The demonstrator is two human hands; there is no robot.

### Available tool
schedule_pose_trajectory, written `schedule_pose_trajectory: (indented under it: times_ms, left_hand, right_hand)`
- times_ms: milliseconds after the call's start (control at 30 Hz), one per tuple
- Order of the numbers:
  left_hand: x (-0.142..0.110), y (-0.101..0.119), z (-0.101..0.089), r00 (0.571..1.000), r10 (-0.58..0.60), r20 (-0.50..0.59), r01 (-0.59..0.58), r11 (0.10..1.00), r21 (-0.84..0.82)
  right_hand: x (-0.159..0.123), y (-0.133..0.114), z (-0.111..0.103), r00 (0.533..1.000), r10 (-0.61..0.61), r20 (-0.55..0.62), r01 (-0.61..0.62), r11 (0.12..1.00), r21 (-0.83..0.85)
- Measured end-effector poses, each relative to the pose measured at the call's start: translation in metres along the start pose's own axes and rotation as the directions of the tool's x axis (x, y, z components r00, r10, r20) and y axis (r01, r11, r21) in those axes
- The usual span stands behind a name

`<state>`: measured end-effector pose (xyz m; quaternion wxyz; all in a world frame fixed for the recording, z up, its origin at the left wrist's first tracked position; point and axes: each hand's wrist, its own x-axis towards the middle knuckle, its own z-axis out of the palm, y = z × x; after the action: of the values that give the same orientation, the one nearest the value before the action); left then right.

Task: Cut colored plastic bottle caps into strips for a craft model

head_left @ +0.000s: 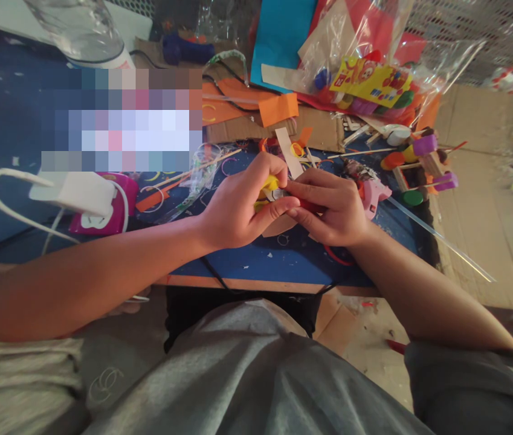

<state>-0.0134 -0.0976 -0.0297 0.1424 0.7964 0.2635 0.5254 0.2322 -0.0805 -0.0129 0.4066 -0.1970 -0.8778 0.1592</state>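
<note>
My left hand (238, 208) is curled, thumb and forefinger closed round a small yellow piece (271, 182) with a pale part on it. My right hand (335, 202) meets it from the right, fingers pressed together at the same spot. A bit of something red shows beneath those right fingers; what they grip is mostly hidden. Under both hands lies a round tan cardboard piece (278, 226). A pink glue gun (374, 192) lies just beyond my right hand, and a red curved band (338, 256) is below its wrist.
On the blue table (256, 266), a white plug adapter (75, 192) sits on a pink power socket (127, 188) at left. A water bottle (88, 36), a bag of coloured clay (369, 84), a stick model with coloured caps (423, 163) and cardboard (483, 199) surround the scraps.
</note>
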Motion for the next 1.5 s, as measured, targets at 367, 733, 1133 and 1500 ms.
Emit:
schedule_pose_trajectory:
  times_ms: [367,733,1133,1500]
  left_hand:
    - [-0.005,-0.005,0.010,0.987,-0.056,-0.148,0.051,0.998,-0.037]
    - [-0.005,-0.012,0.015,0.980,-0.074,-0.187,0.072,0.997,-0.018]
    - [0.000,0.000,0.002,0.997,-0.071,-0.038,0.067,0.993,-0.092]
    - [0.000,-0.001,0.008,0.985,-0.112,-0.129,0.103,0.992,-0.073]
  right_hand:
    - [0.003,-0.003,0.000,1.000,0.021,-0.012,-0.021,1.000,0.005]
    - [0.003,0.000,0.001,1.000,0.013,-0.021,-0.012,0.999,0.044]
    - [-0.001,0.005,0.003,0.999,0.036,-0.014,-0.036,0.999,0.009]
    - [0.002,0.001,0.001,0.999,0.033,-0.024,-0.033,0.999,0.002]
